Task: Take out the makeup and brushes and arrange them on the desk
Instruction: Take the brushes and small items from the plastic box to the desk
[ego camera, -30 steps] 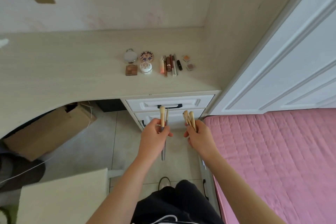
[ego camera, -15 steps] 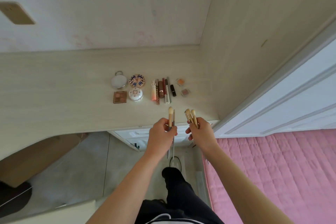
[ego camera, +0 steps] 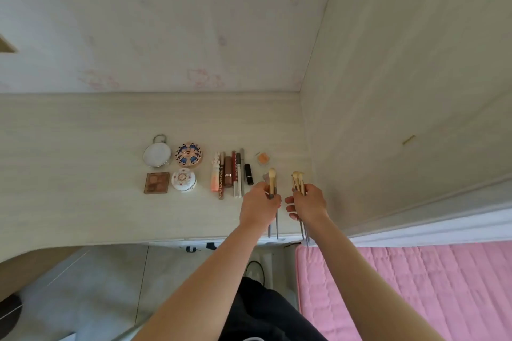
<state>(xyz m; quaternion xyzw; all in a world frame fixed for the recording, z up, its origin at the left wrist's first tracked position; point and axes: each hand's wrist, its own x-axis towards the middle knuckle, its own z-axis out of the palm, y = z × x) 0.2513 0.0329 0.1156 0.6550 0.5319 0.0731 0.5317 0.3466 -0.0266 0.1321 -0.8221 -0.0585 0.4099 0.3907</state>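
Above the desk's right front part, my left hand grips two makeup brushes, pale bristles pointing away and grey handles hanging below the fist. Just right of it my right hand grips a bundle of several brushes the same way. Makeup lies in rows on the desk: a round mirror compact, a patterned compact, a brown eyeshadow palette, a white round jar, a row of lip pencils and tubes, a black lipstick and an orange eyeshadow pot.
A wooden side panel walls in the desk on the right. White drawers sit under the desk edge. A pink quilted bed fills the lower right. The floor lies below, to the left.
Both hands have risen from in front of the drawers to over the desk's front right part, still holding their brushes. The view has tilted up and closer to the desk.
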